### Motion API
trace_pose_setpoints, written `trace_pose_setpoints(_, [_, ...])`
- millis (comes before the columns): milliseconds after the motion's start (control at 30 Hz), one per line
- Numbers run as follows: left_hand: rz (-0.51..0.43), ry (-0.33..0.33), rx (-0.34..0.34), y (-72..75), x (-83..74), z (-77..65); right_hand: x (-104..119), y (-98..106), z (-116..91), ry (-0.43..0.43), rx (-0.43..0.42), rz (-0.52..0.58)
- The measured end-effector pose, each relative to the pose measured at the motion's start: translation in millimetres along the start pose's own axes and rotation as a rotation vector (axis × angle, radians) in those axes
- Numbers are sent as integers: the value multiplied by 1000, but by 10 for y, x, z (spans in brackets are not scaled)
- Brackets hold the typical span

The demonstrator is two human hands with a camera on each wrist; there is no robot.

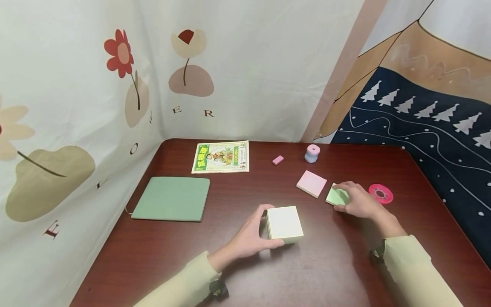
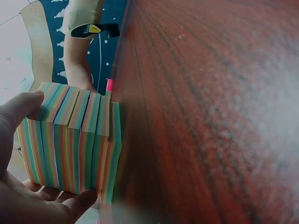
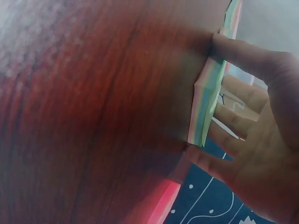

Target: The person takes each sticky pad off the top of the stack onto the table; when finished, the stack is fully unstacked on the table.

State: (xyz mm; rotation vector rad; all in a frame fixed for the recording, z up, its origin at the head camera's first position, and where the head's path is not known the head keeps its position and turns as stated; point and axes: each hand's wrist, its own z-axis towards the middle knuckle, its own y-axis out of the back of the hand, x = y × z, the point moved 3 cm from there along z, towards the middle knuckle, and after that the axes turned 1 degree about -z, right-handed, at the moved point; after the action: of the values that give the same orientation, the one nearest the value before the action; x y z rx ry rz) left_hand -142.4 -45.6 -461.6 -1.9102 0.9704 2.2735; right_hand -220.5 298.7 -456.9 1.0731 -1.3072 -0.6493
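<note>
My left hand (image 1: 251,236) grips a tall stack of sticky note pads (image 1: 284,222), thumb on the near side and fingers round the far side. Seen from the left wrist, the stack (image 2: 70,140) shows striped pastel edges in several layers, and its bottom is close to the tabletop. Farther right, my right hand (image 1: 358,200) pinches a thin green-topped sticky note pad (image 1: 337,196) on the table. In the right wrist view the thumb and fingers stand round the striped edge of that pad (image 3: 205,102). A pink-topped pad (image 1: 311,184) lies just left of it.
Right of the right hand lies a pink ring-shaped item (image 1: 381,194). Toward the back are a pink and blue spool-like item (image 1: 312,153), a small pink block (image 1: 278,160) and an illustrated booklet (image 1: 220,157). A green notebook (image 1: 172,198) lies at left. Printed curtains (image 1: 249,85) border the table.
</note>
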Motion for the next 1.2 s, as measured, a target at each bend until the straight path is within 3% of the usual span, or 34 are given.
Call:
trace_pose_setpoints(400, [-6, 0, -3, -2, -2, 4, 147, 162, -42, 81, -7, -28])
trace_pose_setpoints(700, [9, 4, -4, 9, -5, -2, 864, 285, -119, 256, -11, 12])
trace_pose_setpoints(933, [-5, -14, 1, 10, -2, -1, 1526, 95, -264, 534, 56, 31])
trace_pose_setpoints(1200, [-19, -34, 9, 9, 15, 12, 1759, -163, -305, 641, 127, -58])
